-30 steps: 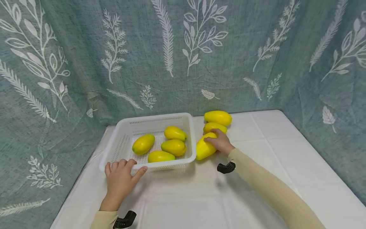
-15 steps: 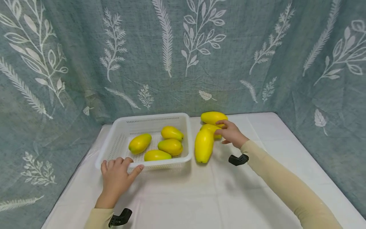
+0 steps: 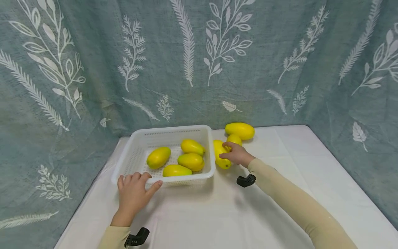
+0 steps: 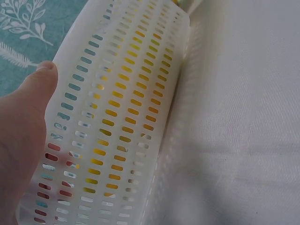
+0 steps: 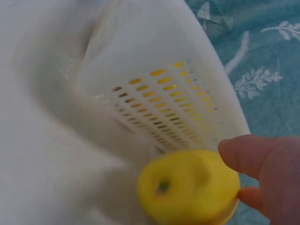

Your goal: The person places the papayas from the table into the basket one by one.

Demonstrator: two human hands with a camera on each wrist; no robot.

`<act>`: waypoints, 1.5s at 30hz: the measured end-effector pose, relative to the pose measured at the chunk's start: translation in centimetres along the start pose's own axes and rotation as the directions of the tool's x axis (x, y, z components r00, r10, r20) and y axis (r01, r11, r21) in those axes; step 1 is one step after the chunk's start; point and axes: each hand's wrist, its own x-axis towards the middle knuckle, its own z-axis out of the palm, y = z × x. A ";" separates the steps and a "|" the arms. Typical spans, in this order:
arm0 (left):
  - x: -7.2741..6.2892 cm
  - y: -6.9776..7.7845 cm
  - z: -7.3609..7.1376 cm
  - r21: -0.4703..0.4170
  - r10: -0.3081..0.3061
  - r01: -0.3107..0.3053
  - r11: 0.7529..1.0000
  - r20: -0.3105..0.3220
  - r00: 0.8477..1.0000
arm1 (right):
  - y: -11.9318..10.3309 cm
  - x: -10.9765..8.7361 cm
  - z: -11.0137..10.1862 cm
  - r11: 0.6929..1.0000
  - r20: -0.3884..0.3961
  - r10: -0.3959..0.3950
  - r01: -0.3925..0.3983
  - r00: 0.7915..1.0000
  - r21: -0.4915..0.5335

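A white plastic basket (image 3: 209, 152) stands on the table with several yellow, green-ended fruits (image 3: 190, 162) inside. My left hand (image 3: 134, 193) grips its near rim at the left, fingers over the edge and thumb (image 4: 40, 84) along the outside. Right of the basket, a yellow papaya (image 3: 219, 152) lies close against the side wall. My right hand (image 3: 237, 154) has its thumb and fingers curled over that papaya; in the right wrist view the thumb (image 5: 243, 152) is at its upper side and its dark-spotted end faces the camera.
Behind the right hand lies another yellow fruit (image 3: 234, 139), partly hidden by it, and a larger one (image 3: 240, 130) is near the table's back edge. A patterned green curtain (image 3: 174, 62) hangs behind the white-covered table (image 3: 199, 214).
The right hand let go of the front papaya, shifted right and back, then returned to it. The papaya has turned, its near end now pointing right. The left hand stays on the basket rim.
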 end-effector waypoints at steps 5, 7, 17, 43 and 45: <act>-0.2 0.6 0.4 -0.008 0.002 -0.002 1.000 0.002 1.000 | -0.3 0.3 0.2 1.000 -0.021 -0.002 0.002 1.000 -0.007; -0.3 0.8 0.5 -0.010 0.002 -0.002 1.000 0.004 1.000 | -0.3 0.7 0.3 1.000 -0.041 0.025 -0.024 0.999 0.018; -0.5 1.5 1.0 -0.020 0.030 -0.031 0.999 -0.023 0.999 | 1.3 1.9 1.1 0.991 -0.026 0.060 -0.057 0.998 0.125; 0.0 -0.2 -0.2 0.005 0.010 -0.010 1.000 -0.025 1.000 | -9.2 -0.1 -2.1 0.921 0.064 -0.123 0.091 0.990 0.378; -0.1 0.0 0.1 0.002 0.005 -0.005 1.000 -0.019 1.000 | -10.0 -0.3 -0.9 0.919 0.088 -0.126 0.083 0.988 0.385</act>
